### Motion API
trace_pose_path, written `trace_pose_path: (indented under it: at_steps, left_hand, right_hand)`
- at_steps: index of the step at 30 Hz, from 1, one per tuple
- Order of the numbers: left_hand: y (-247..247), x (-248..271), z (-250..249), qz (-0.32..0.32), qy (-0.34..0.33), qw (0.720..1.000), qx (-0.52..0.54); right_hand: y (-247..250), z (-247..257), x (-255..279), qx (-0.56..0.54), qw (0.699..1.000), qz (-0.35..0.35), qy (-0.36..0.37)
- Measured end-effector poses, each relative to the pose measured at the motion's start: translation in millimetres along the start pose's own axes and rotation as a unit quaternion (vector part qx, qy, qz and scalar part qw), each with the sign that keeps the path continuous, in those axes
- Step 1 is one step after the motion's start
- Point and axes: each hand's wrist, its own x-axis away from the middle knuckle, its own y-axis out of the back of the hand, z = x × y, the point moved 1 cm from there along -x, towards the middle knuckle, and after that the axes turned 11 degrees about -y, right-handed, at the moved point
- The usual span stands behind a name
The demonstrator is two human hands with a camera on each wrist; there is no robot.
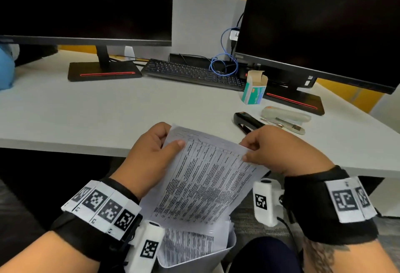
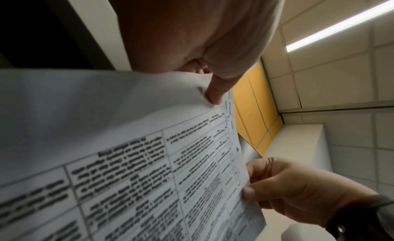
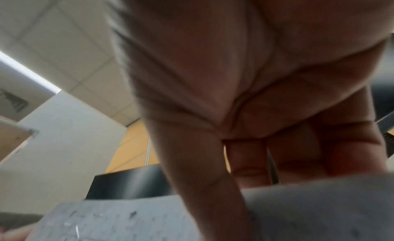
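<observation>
Now we square the sheets [image 1: 205, 181], left hand [image 1: 149, 151] and right hand [image 1: 279, 149] each pinching the top edge; next, likely, the stapler [image 1: 244, 120].

Bare left hand [image 1: 149, 153] and bare right hand [image 1: 281, 149], wide black band [image 1: 86, 236] on each wrist, white strips [image 1: 101, 205] with black square codes on the bands, small white box [image 1: 265, 203] with a code under each wrist, thin black cable [image 1: 289, 229], dark drawing [image 1: 320, 255] on right forearm
</observation>
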Motion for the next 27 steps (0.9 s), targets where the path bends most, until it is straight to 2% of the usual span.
trace_pose_path:
  at_steps: [4,8,14,16,20,24,27]
  left_hand:
    - [5,3,1,0.072,-0.016,0.993,-0.088]
    - [10,4,6,0.157,-0.032,0.954,-0.252]
    - [11,4,-8,0.133,-0.072,0.929,-0.338]
    - [15,0,-21,0.118,-0.089,0.931,-0.333]
    - [22,-7,-40,0.089,-0.121,0.935,-0.321]
    - [21,-6,-31,0.114,-0.111,0.929,-0.335]
    - [16,-2,-15,0.153,-0.097,0.912,-0.368]
  right_hand:
    - [-16,0,5,0.051,0.999,0.007,-0.01]
    - [-30,0,7,0.105,0.994,0.025,-0.019]
    - [-23,6,14,0.118,0.992,-0.033,-0.001]
    - [-17,8,19,0.095,0.993,-0.062,0.016]
    - [-9,13,29,0.064,0.996,-0.058,0.035]
    - [-12,12,27,0.091,0.995,-0.045,0.022]
    - [-19,7,21,0.118,0.993,-0.031,-0.004]
